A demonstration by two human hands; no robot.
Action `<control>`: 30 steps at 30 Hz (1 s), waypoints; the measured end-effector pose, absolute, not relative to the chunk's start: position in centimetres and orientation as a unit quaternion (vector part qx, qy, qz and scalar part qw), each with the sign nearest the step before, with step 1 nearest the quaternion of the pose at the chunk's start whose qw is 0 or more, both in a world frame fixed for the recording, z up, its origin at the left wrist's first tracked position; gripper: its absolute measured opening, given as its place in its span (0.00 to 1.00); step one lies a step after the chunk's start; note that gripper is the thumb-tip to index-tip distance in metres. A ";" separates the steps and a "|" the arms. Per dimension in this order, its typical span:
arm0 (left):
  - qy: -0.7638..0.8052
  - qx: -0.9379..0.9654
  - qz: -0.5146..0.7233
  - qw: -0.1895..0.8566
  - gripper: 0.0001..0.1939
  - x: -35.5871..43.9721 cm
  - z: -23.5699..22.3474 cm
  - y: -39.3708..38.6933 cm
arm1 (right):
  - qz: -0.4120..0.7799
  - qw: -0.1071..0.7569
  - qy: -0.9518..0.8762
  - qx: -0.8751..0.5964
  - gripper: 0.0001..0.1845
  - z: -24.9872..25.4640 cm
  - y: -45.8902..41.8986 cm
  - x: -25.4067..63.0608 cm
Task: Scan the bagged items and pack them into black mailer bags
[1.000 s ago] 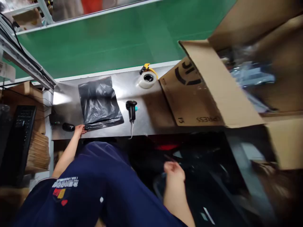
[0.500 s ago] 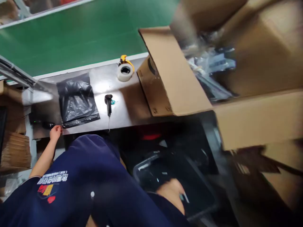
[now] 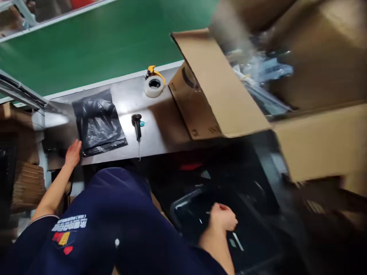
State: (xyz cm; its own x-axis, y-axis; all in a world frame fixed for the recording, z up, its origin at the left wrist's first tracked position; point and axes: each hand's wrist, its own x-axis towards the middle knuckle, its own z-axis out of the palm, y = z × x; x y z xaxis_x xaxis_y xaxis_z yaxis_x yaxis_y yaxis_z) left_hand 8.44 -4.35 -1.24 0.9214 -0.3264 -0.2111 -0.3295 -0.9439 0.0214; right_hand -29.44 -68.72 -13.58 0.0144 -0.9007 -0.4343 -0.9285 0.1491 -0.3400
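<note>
My left hand (image 3: 72, 152) lies flat with its fingers together on the front edge of the steel worktable (image 3: 160, 126), just left of a black plastic bag (image 3: 97, 122). My right hand (image 3: 223, 217) is down below the table, curled into a fist inside a black bin (image 3: 229, 229) that holds dark wrapped items. What the fist grips is hidden. A dark blue sleeve covers my body in the foreground.
A handheld barcode scanner (image 3: 137, 123) and a tape dispenser (image 3: 154, 82) lie on the table. A large open cardboard box (image 3: 218, 88) with plastic-wrapped goods stands at the right. A green conveyor belt (image 3: 100, 46) runs behind. Stacked cardboard sits at the left (image 3: 25, 183).
My right hand reached down into the black bin and closed into a fist. My left hand slid up onto the table edge beside the black bag. The view swung right and down.
</note>
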 end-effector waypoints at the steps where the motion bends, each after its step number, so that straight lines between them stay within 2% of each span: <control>1: 0.181 -0.976 0.116 0.010 0.36 9.0 -1.4 -4.7 | 0.024 0.287 0.665 -0.689 0.17 -13.7 -67.2 -26.3; 3: 0.215 -0.966 0.140 0.003 0.36 10.3 -2.2 -5.4 | 0.024 0.321 0.491 -0.810 0.24 -13.3 -63.0 -18.1; 5: 0.249 -0.954 0.165 -0.020 0.35 11.5 -3.3 -5.9 | 0.034 0.350 0.180 -0.919 0.28 -12.2 -57.7 -8.7; 8: 0.285 -0.939 0.184 -0.053 0.34 13.1 -5.0 -6.3 | 0.069 0.305 -0.154 -0.938 0.36 -10.3 -50.8 4.2; 11: 0.328 -0.920 0.212 -0.042 0.35 13.5 -6.1 -5.6 | 0.155 0.235 -0.306 -0.909 0.48 -10.2 -47.6 10.7; 14: 0.364 -0.897 0.250 -0.037 0.35 11.8 -6.5 -3.5 | 0.190 0.204 -0.357 -0.891 0.55 -12.2 -47.9 9.2; 18: 0.427 -0.856 0.284 -0.066 0.33 6.7 -6.7 -0.2 | 0.156 0.207 -0.436 -0.862 0.63 -15.1 -50.0 1.6; 22: 0.427 -0.857 0.279 -0.067 0.43 2.8 -7.3 1.3 | 0.150 0.185 -0.387 -0.891 0.51 -16.2 -49.8 -1.9; 25: 0.390 -0.873 0.283 -0.072 0.43 2.5 -7.3 0.9 | 0.163 0.192 -0.340 -0.906 0.50 -16.0 -48.8 -0.8; 28: 0.346 -0.878 0.302 -0.139 0.40 3.2 -6.3 0.0 | 0.190 0.265 -0.328 -0.887 0.46 -14.9 -48.5 0.8; 30: 0.259 -0.882 0.310 -0.242 0.37 3.9 -5.2 -0.8 | 0.212 0.371 -0.261 -0.866 0.35 -13.9 -48.5 1.8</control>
State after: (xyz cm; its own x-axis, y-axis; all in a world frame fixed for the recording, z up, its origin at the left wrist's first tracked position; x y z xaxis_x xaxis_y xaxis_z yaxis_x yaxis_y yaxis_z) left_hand 3.90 -0.84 -5.17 0.6732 -0.6073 -0.4220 -0.3065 -0.7484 0.5881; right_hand 1.79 -48.55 -13.87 0.7741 0.6087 -0.1737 0.2942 -0.5889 -0.7527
